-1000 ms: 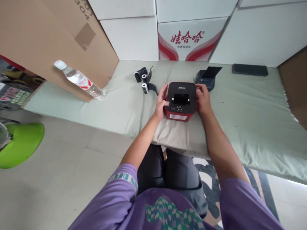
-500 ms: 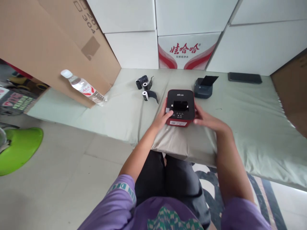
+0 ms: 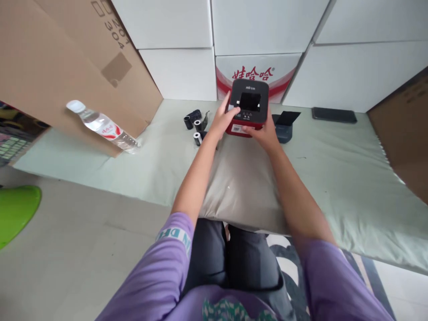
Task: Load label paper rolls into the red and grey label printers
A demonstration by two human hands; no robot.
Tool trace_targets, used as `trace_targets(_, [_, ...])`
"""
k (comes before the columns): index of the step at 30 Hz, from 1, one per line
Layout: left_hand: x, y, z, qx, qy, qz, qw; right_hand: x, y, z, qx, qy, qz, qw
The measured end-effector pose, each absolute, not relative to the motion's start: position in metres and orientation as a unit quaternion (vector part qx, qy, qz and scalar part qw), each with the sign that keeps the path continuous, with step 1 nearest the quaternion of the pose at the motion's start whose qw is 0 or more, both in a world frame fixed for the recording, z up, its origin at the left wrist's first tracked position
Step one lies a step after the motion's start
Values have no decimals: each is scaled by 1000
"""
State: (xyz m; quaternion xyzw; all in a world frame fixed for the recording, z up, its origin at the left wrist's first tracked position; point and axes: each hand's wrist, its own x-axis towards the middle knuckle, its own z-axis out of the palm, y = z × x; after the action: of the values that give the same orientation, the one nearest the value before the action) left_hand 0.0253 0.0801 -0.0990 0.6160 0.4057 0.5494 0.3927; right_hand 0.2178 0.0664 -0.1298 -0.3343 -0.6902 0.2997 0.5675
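A small red label printer with a black top is lifted off the green padded surface, tilted toward me. My left hand grips its left side, thumb on the top. From below, my right hand supports its front edge. Three small black and white rolls lie just left of my left hand. A second dark grey printer with its lid up sits behind my right hand.
A water bottle lies against a leaning cardboard sheet at the left. A black phone rests at the back right. White boxes form the back wall. A green object sits on the floor.
Both hands have lifted the red printer off the surface and moved it up and away from me. My right hand shifted from its side to under its front.
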Motion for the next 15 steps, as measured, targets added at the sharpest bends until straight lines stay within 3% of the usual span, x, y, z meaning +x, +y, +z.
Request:
trace_targets(6, [32, 125, -117, 532, 439, 581, 431, 205, 110, -147, -391, -687, 299, 534])
trace_targets(15, [40, 132, -128, 508, 468, 548, 472, 206, 94, -158, -467, -673, 278, 502])
